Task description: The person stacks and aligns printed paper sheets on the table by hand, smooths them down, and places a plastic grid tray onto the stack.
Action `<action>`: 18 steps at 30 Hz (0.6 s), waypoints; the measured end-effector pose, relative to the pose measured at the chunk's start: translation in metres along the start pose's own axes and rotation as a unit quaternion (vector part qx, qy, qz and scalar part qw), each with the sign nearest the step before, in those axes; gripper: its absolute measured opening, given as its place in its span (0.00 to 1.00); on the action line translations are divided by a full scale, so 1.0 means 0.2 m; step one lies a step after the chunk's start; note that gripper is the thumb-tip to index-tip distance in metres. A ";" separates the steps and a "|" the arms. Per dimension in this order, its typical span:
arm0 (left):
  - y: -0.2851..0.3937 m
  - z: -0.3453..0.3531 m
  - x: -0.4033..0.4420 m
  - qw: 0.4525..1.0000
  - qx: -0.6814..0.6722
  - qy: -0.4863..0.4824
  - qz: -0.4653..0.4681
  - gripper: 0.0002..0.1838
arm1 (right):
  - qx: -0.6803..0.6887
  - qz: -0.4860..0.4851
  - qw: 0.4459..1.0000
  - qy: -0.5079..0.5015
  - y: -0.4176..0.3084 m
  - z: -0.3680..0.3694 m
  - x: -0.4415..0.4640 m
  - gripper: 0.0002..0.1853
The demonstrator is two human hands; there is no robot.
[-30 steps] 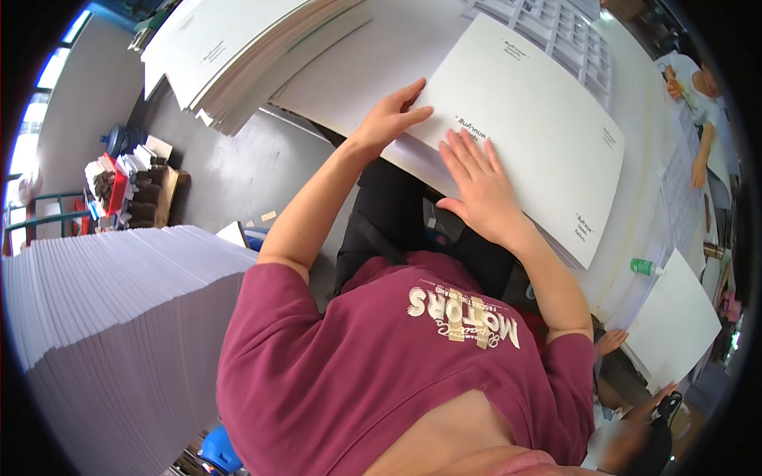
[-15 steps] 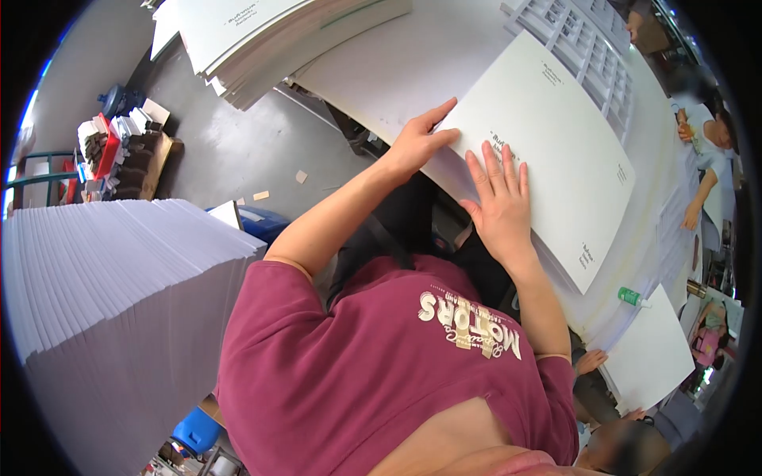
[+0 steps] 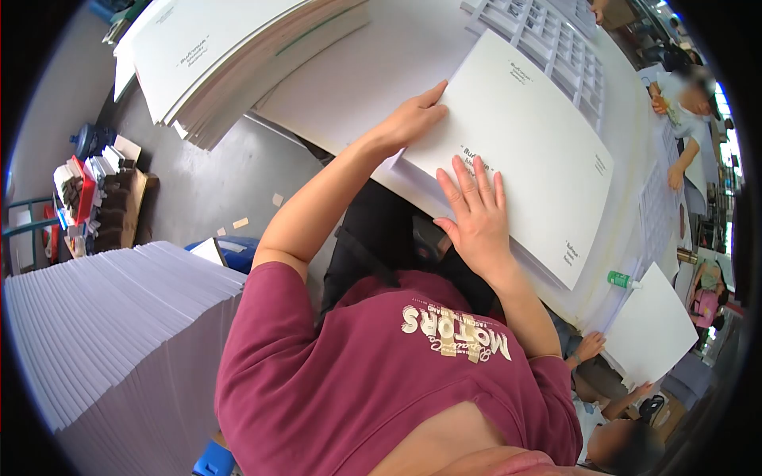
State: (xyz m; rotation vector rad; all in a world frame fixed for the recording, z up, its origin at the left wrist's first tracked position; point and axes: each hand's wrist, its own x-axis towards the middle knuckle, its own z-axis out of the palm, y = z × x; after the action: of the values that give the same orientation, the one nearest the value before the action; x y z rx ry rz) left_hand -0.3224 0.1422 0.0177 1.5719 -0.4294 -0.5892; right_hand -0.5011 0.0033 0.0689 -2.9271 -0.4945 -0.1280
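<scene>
A large white printed sheet (image 3: 524,174) lies on the white table in front of me, with small dark lettering at several spots. My left hand (image 3: 417,119) is closed at its left edge, thumb towards the top face; part of the fingers is hidden. Flat on the near part of the sheet rests my right hand (image 3: 479,214), fingers spread, partly covering some lettering. Beneath the sheet's near edge a thin layer shows, but I cannot tell how many sheets are there.
A tall printed stack (image 3: 230,55) stands at the table's far left. Beside me on the left rises a big stack of white sheets (image 3: 119,317). White grid frames (image 3: 556,55) lie behind the sheet. A green bottle (image 3: 619,279) and a co-worker's white sheet (image 3: 651,325) are at right.
The view has shifted, so the sheet and both hands appear further left. My left hand's fingers look more closed at the sheet's edge; the right stays flat on it.
</scene>
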 end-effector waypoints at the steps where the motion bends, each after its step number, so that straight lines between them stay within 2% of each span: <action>1: -0.01 0.00 0.03 1.000 0.014 -0.001 0.009 0.33 | 0.002 0.000 1.000 0.003 0.00 0.00 0.00 0.42; 7: 0.00 0.02 0.30 0.997 0.054 0.014 0.055 0.32 | 0.015 -0.003 1.000 0.014 0.01 0.01 -0.01 0.42; 10: -0.01 0.02 0.35 0.997 0.058 0.030 0.041 0.31 | 0.012 0.002 1.000 0.024 0.02 0.00 -0.01 0.43; 12: -0.07 -0.01 0.35 0.992 0.094 0.035 0.078 0.30 | 0.019 0.001 0.999 0.032 0.03 0.02 -0.03 0.43; 13: -0.14 -0.04 0.40 0.996 0.056 0.013 0.064 0.29 | 0.017 -0.006 0.999 0.042 0.04 0.02 -0.04 0.44; 14: -0.09 -0.03 0.39 0.991 0.112 0.044 0.059 0.28 | 0.017 -0.013 0.998 0.063 0.05 0.03 -0.05 0.44; 15: -0.32 -0.11 0.58 0.989 0.082 0.003 0.121 0.26 | 0.027 -0.011 0.996 0.087 0.07 0.06 -0.07 0.44; 16: -0.27 -0.11 0.61 0.998 0.060 0.021 -0.010 0.25 | 0.027 -0.012 0.995 0.095 0.08 0.07 -0.08 0.44; 17: 0.04 0.02 0.52 0.992 0.120 0.041 0.024 0.23 | 0.028 -0.011 0.994 0.106 0.08 0.07 -0.09 0.44; 18: 0.05 0.05 0.57 0.992 0.128 0.008 0.015 0.25 | 0.022 -0.015 0.992 0.127 0.09 0.10 -0.11 0.39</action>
State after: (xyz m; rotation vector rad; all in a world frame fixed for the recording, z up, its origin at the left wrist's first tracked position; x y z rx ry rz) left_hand -0.2368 0.0657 0.0140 1.8093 -0.5325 -0.5137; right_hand -0.5141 -0.0160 0.0437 -2.8060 -0.4939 -0.4793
